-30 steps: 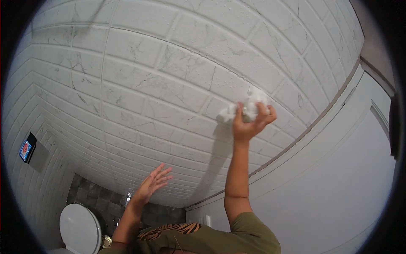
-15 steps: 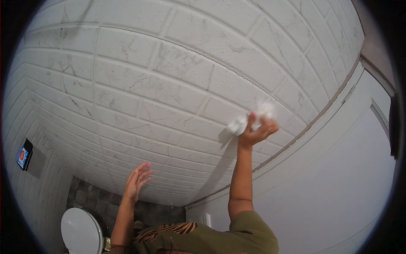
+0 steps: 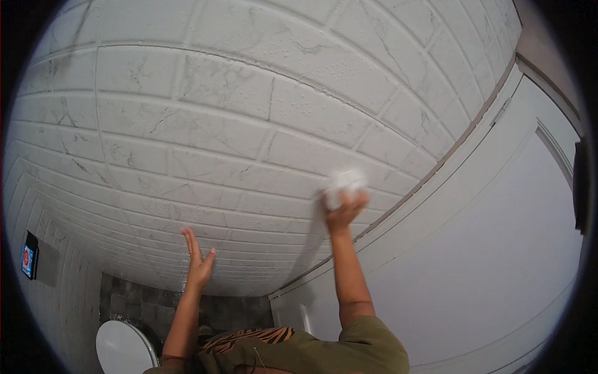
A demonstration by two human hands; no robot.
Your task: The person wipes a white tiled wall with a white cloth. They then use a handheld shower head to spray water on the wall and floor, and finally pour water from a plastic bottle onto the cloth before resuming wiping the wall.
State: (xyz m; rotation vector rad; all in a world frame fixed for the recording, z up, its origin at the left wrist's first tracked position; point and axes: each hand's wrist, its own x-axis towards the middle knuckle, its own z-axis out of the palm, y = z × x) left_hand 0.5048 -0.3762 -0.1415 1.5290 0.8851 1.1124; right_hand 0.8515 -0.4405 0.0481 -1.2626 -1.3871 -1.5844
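Observation:
My right hand (image 3: pixel 347 214) is closed on a white cloth (image 3: pixel 344 182), pressing it against the white brick-pattern wall (image 3: pixel 218 121). Motion blurs the cloth, and its folds cannot be made out. Drops of moisture dot the wall panels above it. Farther left, my left hand (image 3: pixel 198 267) is raised near the wall with its fingers stretched out and the thumb apart. Nothing is in it. Whether its fingertips touch the wall I cannot tell.
A white door (image 3: pixel 473 249) with its frame stands on the right. At the lower left is a white toilet lid (image 3: pixel 123 349) above a dark tiled floor (image 3: pixel 140 305). A small lit screen (image 3: pixel 28 257) is on the left wall.
My right hand has moved the cloth down and to the left along the wall. The left hand has turned, with its thumb now spread from the fingers. The view has shifted slightly.

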